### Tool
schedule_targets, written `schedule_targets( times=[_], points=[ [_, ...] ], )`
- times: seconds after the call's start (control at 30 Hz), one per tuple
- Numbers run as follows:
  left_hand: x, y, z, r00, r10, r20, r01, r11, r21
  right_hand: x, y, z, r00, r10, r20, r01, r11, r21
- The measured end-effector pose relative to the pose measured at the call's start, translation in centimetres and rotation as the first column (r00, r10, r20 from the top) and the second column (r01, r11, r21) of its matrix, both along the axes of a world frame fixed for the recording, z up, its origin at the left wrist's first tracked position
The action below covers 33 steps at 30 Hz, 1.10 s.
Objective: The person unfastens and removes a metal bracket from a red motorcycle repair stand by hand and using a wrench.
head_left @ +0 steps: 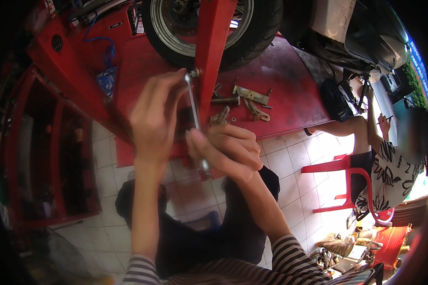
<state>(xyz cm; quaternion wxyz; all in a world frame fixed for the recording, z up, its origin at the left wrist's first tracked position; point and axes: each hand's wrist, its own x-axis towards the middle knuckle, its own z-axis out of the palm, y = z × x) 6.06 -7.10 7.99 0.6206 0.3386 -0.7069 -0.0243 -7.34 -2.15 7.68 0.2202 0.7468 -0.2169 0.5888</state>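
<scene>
A long steel wrench [192,104] reaches up to a bolt [195,73] on a red upright post [213,38]. My left hand [154,111] is curled at the wrench's upper end, fingertips beside the bolt. Lower down, my right hand [228,149] is closed around the wrench, thumb along it. Just beyond my right hand, worn brass-coloured metal brackets [252,95], a rod [224,100] and small hardware lie on the red platform [295,85].
A motorbike wheel [257,33] is behind the post; motorbike bodywork [347,28] fills the upper right. A red cabinet [57,142] stands left. Another person [383,175] sits on a red plastic chair [347,180] at the right, near metal parts [347,249]. Blue hose [108,57] hangs upper left.
</scene>
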Motion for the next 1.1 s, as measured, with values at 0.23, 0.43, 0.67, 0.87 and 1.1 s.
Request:
schedule_targets(
  times=[0.23,0.43,0.67,0.87,1.1],
  points=[
    [-0.8,-0.1,1.0,1.0,-0.029,-0.002,0.029,1.0,-0.005,-0.7,0.5,0.0,0.996,0.038,-0.077,-0.028,0.992,0.12],
    [-0.3,-0.3,1.5,0.998,-0.003,0.065,0.002,1.0,0.004,-1.0,0.4,0.1,0.993,-0.001,-0.12,0.014,0.994,0.106],
    [0.1,-0.3,1.2,0.996,0.026,0.087,-0.024,1.0,-0.018,-0.9,0.3,-0.6,0.994,-0.066,-0.085,0.07,0.997,0.044],
    [-0.2,0.1,0.9,0.999,-0.036,-0.01,0.037,0.996,0.079,-0.9,0.7,-0.3,0.978,0.124,-0.168,-0.089,0.975,0.203],
    [0.4,0.6,1.1,0.963,-0.162,-0.216,0.233,0.903,0.361,-1.3,0.3,-0.7,0.981,0.096,-0.167,-0.068,0.984,0.166]
  ],
)
